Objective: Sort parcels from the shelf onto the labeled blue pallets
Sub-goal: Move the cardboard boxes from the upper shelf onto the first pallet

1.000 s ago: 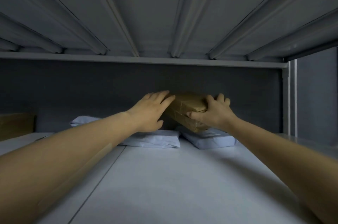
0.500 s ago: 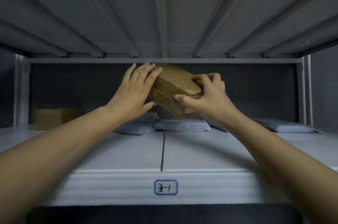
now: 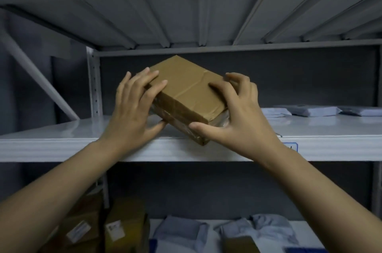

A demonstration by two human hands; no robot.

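Observation:
A taped brown cardboard parcel hangs tilted in front of the white shelf's front edge, one corner pointing down. My left hand grips its left end, fingers over the top and thumb under. On the right end, my right hand holds it with the fingers curled over the top face and the thumb at the lower corner. No blue pallet is in view.
Grey mailer bags lie on the shelf at the right. On the lower shelf stand brown boxes with labels at the left and several grey bags beside them. The upper shelf's ribbed underside hangs overhead.
Both hands have drawn the parcel out from deep in the shelf to its front edge and lower. The view has pulled back and shifted left, showing the lower shelf.

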